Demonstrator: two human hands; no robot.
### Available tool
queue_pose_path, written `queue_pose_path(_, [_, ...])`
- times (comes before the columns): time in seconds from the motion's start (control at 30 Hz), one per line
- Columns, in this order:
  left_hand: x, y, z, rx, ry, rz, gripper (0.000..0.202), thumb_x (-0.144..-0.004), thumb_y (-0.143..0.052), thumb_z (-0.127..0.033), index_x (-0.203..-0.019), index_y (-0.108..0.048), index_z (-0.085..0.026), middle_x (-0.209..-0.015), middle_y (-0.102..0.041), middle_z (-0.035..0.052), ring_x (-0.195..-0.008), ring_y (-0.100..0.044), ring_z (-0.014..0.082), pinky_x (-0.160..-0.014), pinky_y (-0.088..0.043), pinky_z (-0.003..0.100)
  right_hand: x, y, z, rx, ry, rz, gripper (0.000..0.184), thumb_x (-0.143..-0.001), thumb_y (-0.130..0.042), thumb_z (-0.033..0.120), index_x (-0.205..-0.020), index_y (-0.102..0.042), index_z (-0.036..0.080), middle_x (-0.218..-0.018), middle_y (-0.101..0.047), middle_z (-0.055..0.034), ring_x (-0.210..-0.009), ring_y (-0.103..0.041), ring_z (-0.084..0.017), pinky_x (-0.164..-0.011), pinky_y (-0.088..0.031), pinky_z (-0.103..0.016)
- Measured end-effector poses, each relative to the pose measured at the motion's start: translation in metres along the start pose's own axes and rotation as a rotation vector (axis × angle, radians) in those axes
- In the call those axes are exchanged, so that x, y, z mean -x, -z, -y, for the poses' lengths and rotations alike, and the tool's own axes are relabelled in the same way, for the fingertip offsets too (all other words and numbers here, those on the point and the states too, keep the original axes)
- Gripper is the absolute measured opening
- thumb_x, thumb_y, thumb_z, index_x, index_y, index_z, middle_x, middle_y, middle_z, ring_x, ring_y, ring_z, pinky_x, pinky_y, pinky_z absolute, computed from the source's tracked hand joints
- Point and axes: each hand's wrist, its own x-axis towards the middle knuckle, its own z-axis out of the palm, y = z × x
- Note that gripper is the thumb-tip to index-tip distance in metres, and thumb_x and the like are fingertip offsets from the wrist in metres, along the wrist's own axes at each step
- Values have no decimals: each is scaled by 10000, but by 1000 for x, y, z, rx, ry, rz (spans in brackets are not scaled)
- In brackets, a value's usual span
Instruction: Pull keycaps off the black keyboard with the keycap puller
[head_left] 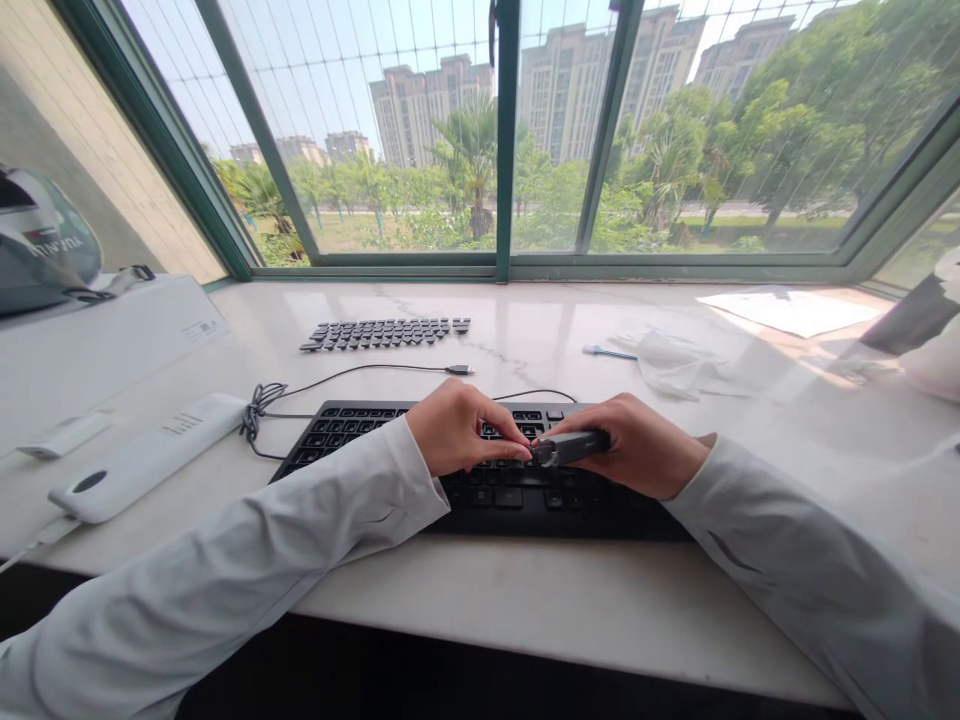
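A black keyboard [315, 440] lies on the pale countertop under both hands, many of its key positions showing bare sockets without caps. Over its middle, my left hand [465, 430] pinches thumb and forefinger together at the tip of a dark oblong object. What the pinch holds, perhaps a keycap, is too small to make out. My right hand [645, 440] is closed around that dark oblong object [574, 447], which has a shiny, clear-looking end pointing left. Behind the keyboard, removed black keycaps [386, 333] are set out in rows.
A USB cable [360, 368] runs from a coiled bundle behind the keyboard. At left lie a white power strip [150, 455] and a white box [150, 320]. To the right are a small blue-handled brush [611, 352], crumpled tissue [686, 362] and a paper sheet [795, 310]. Windows stand behind.
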Motion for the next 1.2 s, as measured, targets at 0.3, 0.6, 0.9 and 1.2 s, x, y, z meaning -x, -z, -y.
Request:
queue_pose_path(0.3, [-1, -2, 18, -255, -294, 27, 184, -827, -677, -351, -898, -797, -232, -857, -774, 36, -612, -684, 107, -564, -502, 172, 1, -1, -1, 121, 123, 14, 260, -792, -652, 172, -990, -761, 300, -897, -767, 20, -787, -711, -136, -661, -487, -187])
queue_pose_path(0.6, [3, 2, 20, -398, -507, 78, 200, -909, -591, -275, -986, -774, -247, -985, -764, 4, -906, -727, 126, -779, -555, 151, 6, -1, -3, 178, 251, 32, 355, -779, -632, 99, -1049, -746, 300, -1049, -751, 30, -928, -718, -143, -780, -533, -182])
queue_pose_path(0.9, [8, 2, 18, -442, -481, 47, 200, -926, -585, -284, -989, -774, -274, -1029, -755, -16, -938, -719, 126, -793, -559, 146, 7, -2, -3, 140, 206, -8, 278, -783, -646, 123, -988, -752, 276, -979, -764, 23, -869, -726, -144, -775, -539, -191])
queue_pose_path(1.2, [6, 2, 22, -440, -539, 26, 163, -890, -639, -240, -978, -775, -259, -1006, -757, -17, -921, -724, 126, -757, -555, 150, 6, 0, -1, 137, 229, 4, 248, -784, -632, 131, -944, -757, 273, -1004, -761, 20, -904, -727, -153, -757, -550, -185])
